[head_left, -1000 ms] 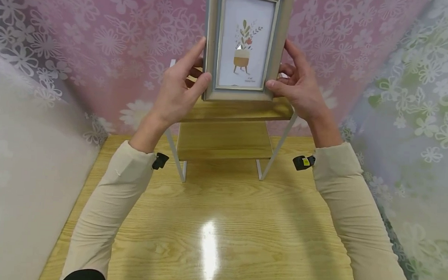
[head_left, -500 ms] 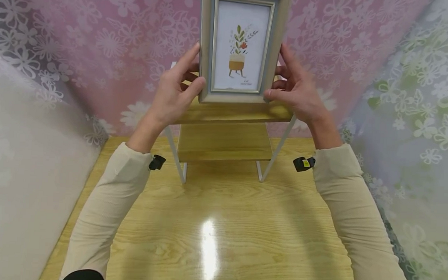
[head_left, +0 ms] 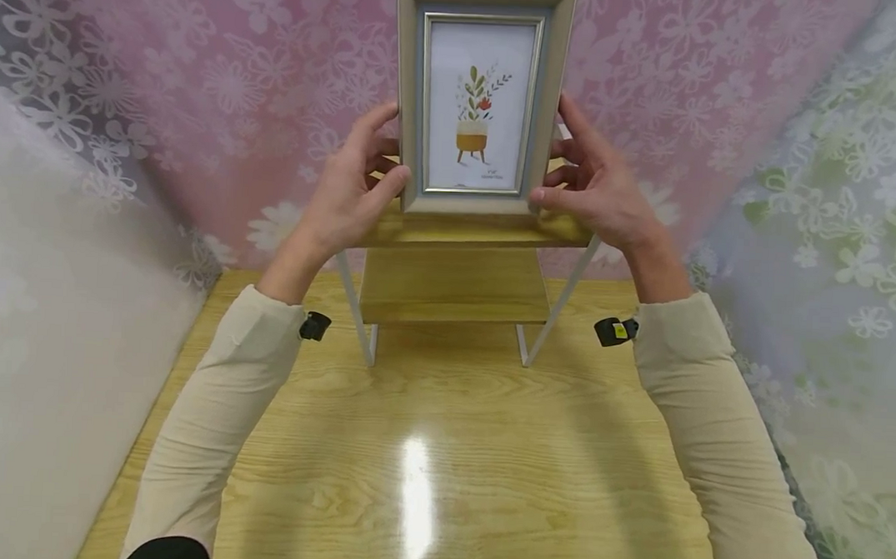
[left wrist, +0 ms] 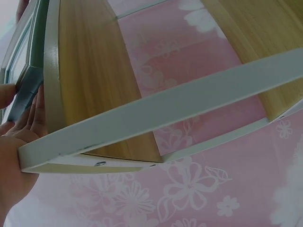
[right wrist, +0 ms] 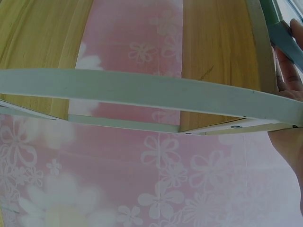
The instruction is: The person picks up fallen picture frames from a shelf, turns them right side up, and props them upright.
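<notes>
An upright picture frame point(head_left: 476, 106), beige with a blue inner band, holds a print of a potted plant. It faces me above the top board point(head_left: 488, 231) of a small wooden shelf unit; whether its base touches the board I cannot tell. My left hand point(head_left: 350, 183) grips its lower left edge, thumb in front and fingers along the side. On the opposite edge, my right hand point(head_left: 600, 186) grips it with the thumb at the lower corner. Only a corner of the picture frame point(left wrist: 27, 87) shows in the left wrist view, and a part point(right wrist: 285, 41) in the right wrist view.
The shelf unit has a lower board point(head_left: 454, 284) and white metal legs point(head_left: 561, 297). Behind it rises a pink flowered wall point(head_left: 291, 97). A pale wall point(head_left: 50, 279) and a flowered wall point(head_left: 832, 246) flank the wood-grain floor point(head_left: 321, 441).
The picture frame has moved down and slightly left in the head view, and its top edge now shows. Both hands have kept their grip, lowering slightly with it.
</notes>
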Tool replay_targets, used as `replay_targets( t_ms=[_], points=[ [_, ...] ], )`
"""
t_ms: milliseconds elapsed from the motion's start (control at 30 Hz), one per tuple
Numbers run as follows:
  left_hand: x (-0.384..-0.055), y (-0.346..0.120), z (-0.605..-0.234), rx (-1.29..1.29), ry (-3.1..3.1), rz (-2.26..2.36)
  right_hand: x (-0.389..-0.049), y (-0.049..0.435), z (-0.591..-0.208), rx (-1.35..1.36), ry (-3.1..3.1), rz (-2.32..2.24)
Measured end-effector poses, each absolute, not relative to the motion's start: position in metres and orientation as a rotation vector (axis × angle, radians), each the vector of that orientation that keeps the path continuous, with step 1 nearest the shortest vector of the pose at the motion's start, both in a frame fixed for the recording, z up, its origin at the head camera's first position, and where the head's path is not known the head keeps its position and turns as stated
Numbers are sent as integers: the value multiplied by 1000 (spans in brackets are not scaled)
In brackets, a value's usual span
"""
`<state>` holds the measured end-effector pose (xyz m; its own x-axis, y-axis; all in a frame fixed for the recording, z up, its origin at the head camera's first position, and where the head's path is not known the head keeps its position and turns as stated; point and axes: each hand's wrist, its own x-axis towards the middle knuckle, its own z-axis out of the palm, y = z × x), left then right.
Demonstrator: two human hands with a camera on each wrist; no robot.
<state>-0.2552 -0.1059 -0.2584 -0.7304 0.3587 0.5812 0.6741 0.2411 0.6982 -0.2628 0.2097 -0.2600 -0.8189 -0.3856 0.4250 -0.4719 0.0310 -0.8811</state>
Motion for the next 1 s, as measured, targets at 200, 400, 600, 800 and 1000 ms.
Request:
replay_targets(
  t_ms=[200, 400, 600, 800, 1000],
  points=[
    [-255, -109, -266, -972, -2215, -1496, -261, 209, -263, 927, -2239, 1917],
    [-254, -109, -267, -980, -2260, -1468, -260, 211, -262, 925, -2287, 1828],
    [-255, -108, -267, -951, -2278, -1455, -264, 211, -259, 964, -2239, 1949],
    [-256, -107, -268, -893, -2300, -1441, -266, 211, -259, 979, -2215, 1999],
    [-257, -106, -266, -853, -2283, -1446, -268, 211, -258, 969, -2211, 2003]
  ],
)
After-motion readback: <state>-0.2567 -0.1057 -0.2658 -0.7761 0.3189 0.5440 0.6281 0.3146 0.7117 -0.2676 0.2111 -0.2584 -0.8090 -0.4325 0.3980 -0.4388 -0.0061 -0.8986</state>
